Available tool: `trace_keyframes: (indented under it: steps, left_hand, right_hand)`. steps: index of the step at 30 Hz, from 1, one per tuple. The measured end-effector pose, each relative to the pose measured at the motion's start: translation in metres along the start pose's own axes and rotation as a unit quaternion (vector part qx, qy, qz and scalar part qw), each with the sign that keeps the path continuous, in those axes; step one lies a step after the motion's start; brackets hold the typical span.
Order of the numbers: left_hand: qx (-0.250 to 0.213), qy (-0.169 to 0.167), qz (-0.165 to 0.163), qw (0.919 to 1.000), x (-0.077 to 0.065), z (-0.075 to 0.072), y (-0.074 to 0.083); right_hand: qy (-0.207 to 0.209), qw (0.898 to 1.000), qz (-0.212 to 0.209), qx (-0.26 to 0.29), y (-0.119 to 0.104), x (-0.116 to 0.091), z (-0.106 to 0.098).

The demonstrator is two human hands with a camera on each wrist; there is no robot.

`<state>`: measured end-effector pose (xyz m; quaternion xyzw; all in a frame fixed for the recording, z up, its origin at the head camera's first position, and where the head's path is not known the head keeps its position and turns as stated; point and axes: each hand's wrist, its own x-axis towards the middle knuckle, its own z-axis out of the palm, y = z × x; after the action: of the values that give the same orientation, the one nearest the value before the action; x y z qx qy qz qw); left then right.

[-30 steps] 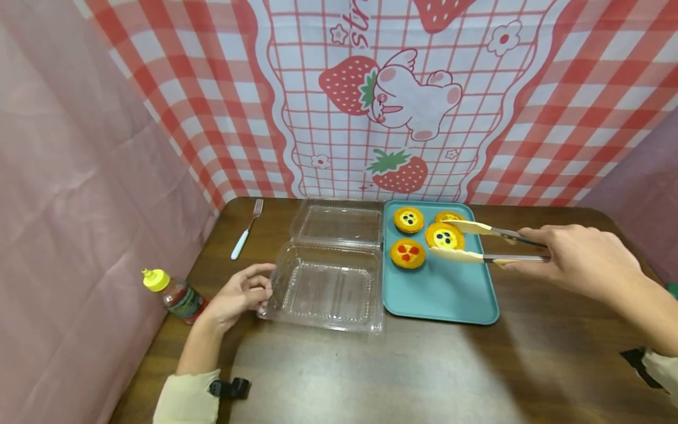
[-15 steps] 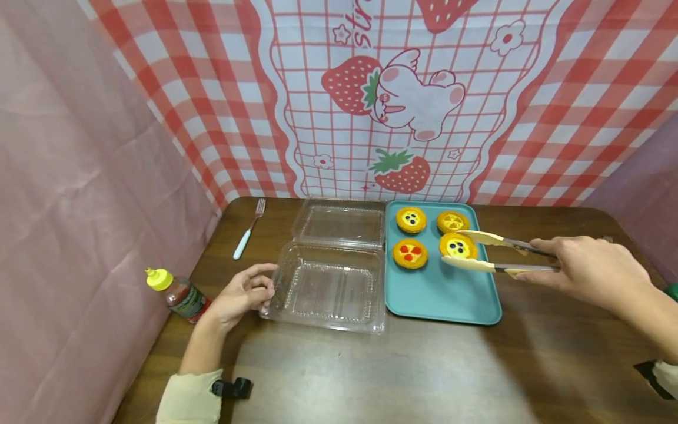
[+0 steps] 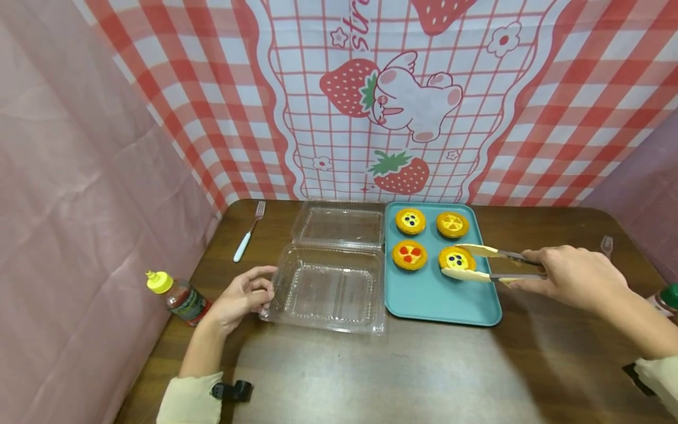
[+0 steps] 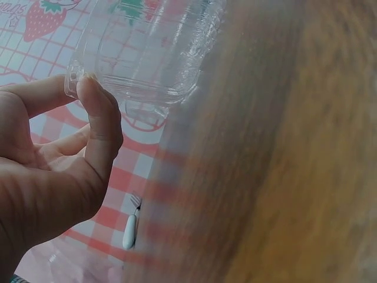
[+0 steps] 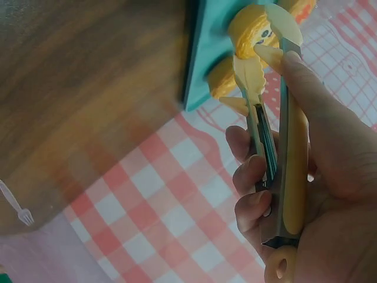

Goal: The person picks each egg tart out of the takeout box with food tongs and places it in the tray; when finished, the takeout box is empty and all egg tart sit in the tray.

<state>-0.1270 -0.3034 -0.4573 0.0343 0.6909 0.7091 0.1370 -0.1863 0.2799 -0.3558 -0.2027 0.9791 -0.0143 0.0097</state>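
Observation:
My right hand (image 3: 574,274) grips a pair of cream-tipped tongs (image 3: 479,250). The tong tips stand on either side of an egg tart (image 3: 458,259) with dark berries, low over the teal tray (image 3: 439,303); whether they still press it I cannot tell. Also on the tray are a second berry tart (image 3: 410,221), a tart with yellow pieces (image 3: 452,225) and one with red pieces (image 3: 409,255). My left hand (image 3: 245,297) pinches the left edge of a clear plastic clamshell container (image 4: 135,65) between thumb and finger. Its lid (image 3: 341,224) lies folded back.
A sauce bottle (image 3: 185,303) with a yellow nozzle stands beside my left forearm. Behind it lies a fork with a pale handle (image 3: 242,246). At the far right are another fork (image 3: 607,245) and a green-capped bottle (image 3: 668,297). A checked cloth (image 3: 228,106) hangs behind the table.
With the tongs, my right hand has carried the berry tart from the tray's middle rightward and down to its place below the yellow-piece tart. My left hand has stayed on the container.

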Motion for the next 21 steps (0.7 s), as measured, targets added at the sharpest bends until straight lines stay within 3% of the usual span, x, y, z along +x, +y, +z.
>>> trace_keyframes:
  steps: [21]
  left_hand:
    - [0.003, 0.006, -0.012, 0.9999, 0.000, 0.002, 0.002]
  right_hand:
    - [-0.003, 1.000, -0.004, 0.021, 0.004, 0.003, 0.013]
